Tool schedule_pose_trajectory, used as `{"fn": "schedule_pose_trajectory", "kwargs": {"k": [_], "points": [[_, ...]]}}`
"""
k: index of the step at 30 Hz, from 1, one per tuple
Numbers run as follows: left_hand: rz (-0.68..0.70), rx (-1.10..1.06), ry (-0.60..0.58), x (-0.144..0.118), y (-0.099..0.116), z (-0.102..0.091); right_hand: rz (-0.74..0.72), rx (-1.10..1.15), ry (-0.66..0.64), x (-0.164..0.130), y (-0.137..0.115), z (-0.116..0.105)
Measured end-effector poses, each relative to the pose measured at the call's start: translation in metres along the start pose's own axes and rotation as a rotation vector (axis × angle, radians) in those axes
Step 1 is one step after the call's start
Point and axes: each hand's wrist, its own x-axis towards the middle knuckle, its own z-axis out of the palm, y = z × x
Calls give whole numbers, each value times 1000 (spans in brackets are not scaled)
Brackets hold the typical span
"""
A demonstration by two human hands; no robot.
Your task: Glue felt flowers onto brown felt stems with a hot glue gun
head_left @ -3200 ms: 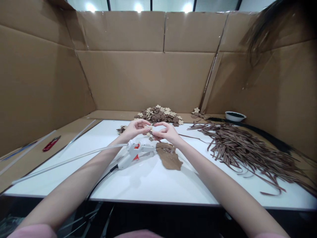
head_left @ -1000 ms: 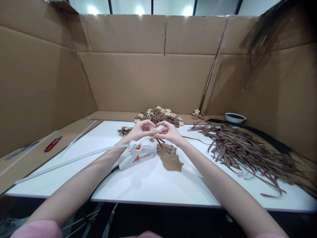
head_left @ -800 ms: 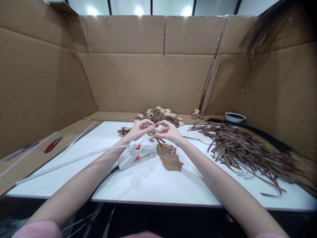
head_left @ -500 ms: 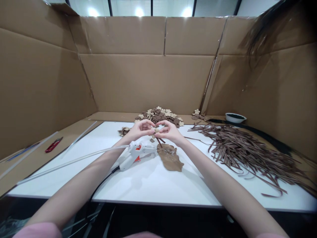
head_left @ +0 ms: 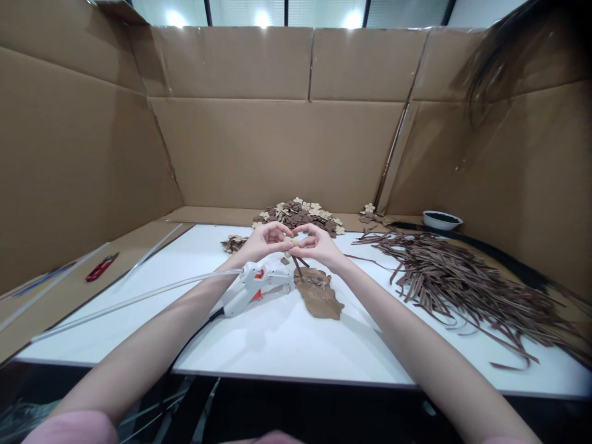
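Hands meeting above table [head_left: 277, 345], left hand [head_left: 263, 242], right hand [head_left: 319, 245], fingers pinching tan flower piece [head_left: 291, 242]

Left hand [head_left: 264, 242]: forearm bare, reaching forward from lower left; fingers curled, thumb and forefinger pinched at the tips. Right hand [head_left: 317, 245]: forearm bare, reaching from lower right; same pinching pose. Fingertips of both hands meet at centre, raised.

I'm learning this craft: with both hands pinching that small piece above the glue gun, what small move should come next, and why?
Probably keep pinching briefly. The left hand and right hand meet on a small tan piece atop a brown strip, and the glue gun lies set down, so fresh glue may need setting.
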Motion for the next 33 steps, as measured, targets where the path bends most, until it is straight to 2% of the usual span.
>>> {"fn": "schedule_pose_trajectory", "kwargs": {"k": [9, 17, 20, 25, 29, 33], "points": [[-4, -53, 14, 0, 1, 1, 27, -44, -17, -2, -7, -1], [10, -17, 26, 0, 6, 4, 0, -60, 26, -2, -7, 3], [-5, -13, 35, 0, 8, -2, -13, -57, 34, -2, -7, 2], [-35, 5, 53, -4, 9, -21, 6, 13, 35, -2, -5, -3], [-143, 103, 13, -19, 18, -35, 4, 107, 46, -3, -6, -10], [-282, 200, -141, -59, 32, -47, -11, 75, 64, -16, -12, -25]]}}
